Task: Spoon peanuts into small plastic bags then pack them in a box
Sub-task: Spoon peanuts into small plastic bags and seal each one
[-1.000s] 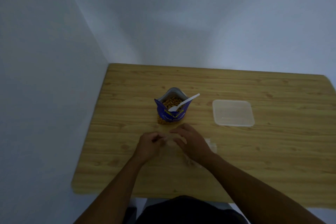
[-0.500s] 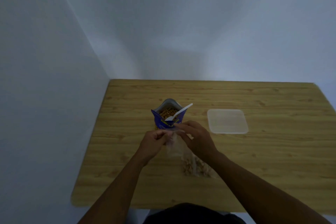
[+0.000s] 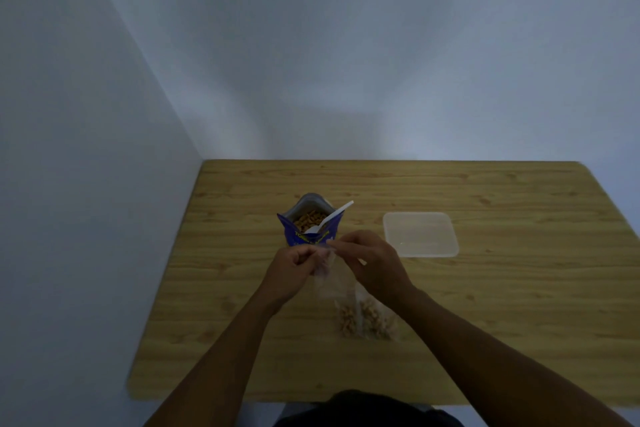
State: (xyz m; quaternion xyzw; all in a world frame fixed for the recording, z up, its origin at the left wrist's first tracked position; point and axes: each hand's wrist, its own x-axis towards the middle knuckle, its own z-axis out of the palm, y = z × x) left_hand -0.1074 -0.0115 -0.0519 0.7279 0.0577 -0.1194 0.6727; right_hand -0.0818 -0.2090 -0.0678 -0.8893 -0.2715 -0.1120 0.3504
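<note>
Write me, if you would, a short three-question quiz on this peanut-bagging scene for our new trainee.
1. True or false: the white spoon stands in the open blue pouch.
2. Fill in: the clear plastic box lies on the table to the pouch's ____.
3. What do the left hand and the right hand both pinch?
A. the spoon
B. the box
C. the small clear bag with peanuts at its bottom
Key: 1 true; 2 right; 3 C.
</note>
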